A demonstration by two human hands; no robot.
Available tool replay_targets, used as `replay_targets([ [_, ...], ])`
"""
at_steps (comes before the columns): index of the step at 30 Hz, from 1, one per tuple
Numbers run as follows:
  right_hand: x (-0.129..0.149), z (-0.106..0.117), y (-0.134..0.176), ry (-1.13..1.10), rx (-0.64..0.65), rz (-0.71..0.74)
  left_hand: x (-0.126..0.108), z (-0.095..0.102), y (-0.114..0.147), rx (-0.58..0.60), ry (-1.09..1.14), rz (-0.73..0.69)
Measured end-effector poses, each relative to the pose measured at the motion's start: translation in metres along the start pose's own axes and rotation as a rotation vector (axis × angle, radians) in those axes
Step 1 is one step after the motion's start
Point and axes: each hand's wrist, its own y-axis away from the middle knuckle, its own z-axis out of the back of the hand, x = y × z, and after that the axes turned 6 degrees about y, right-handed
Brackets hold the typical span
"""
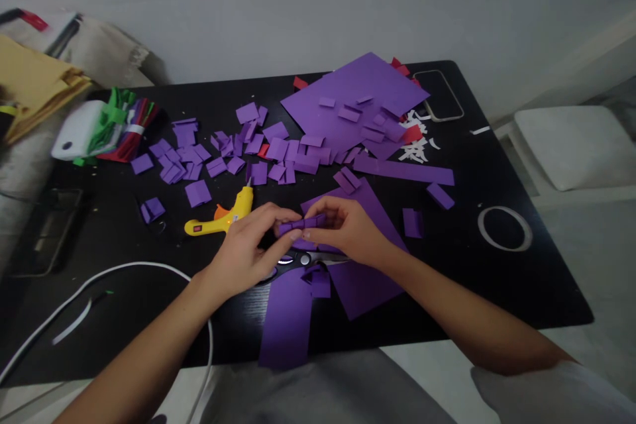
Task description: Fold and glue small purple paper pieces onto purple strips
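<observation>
Between my two hands is a small folded piece of purple paper (301, 224), pinched at both ends. My left hand (251, 242) grips its left end between thumb and fingers. On the right end, the thumb and fingertips of my right hand (348, 228) are closed too. Directly below them lies a pair of scissors (305, 259), its handles partly covered by my left hand. Purple sheets (285, 324) are spread under and around the scissors. Just left of my left hand rests a yellow glue gun (218, 220), nozzle pointing up and away.
Many folded purple pieces (189, 159) are scattered across the black table. A large purple sheet (342, 89) lies at the back, near a phone (438, 95) and white paper scraps (415, 146). A tape ring (505, 228) is at right; a white cable (124, 266) curves at left.
</observation>
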Motion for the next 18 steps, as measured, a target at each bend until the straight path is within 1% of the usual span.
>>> replay_targets([
  [2, -0.0019, -0.0002, -0.0004, -0.010, -0.021, 0.016, 0.0015, -0.0025, 0.0010, -0.028, 0.067, 0.109],
  [4, -0.0033, -0.0007, -0.0006, -0.043, -0.054, 0.019, 0.0028, -0.0050, 0.0015, -0.040, 0.187, 0.236],
  [6, -0.0039, -0.0011, -0.0004, -0.072, -0.074, 0.002, 0.0030, -0.0072, 0.0011, -0.037, 0.322, 0.353],
  [8, -0.0039, -0.0011, -0.0002, -0.075, -0.077, -0.013, 0.0021, -0.0087, 0.0001, -0.027, 0.418, 0.432],
  [10, -0.0037, -0.0006, 0.0000, -0.064, -0.075, -0.014, 0.0008, -0.0094, -0.0009, -0.020, 0.458, 0.468],
  [12, -0.0036, 0.0004, 0.0000, -0.052, -0.069, -0.010, -0.0001, -0.0093, -0.0016, -0.004, 0.452, 0.478],
  [15, -0.0032, 0.0017, 0.0003, -0.026, -0.057, -0.004, -0.0003, -0.0085, -0.0018, 0.030, 0.407, 0.450],
  [18, -0.0026, 0.0014, 0.0010, 0.008, -0.054, 0.005, 0.0003, -0.0083, -0.0019, 0.012, 0.366, 0.413],
])
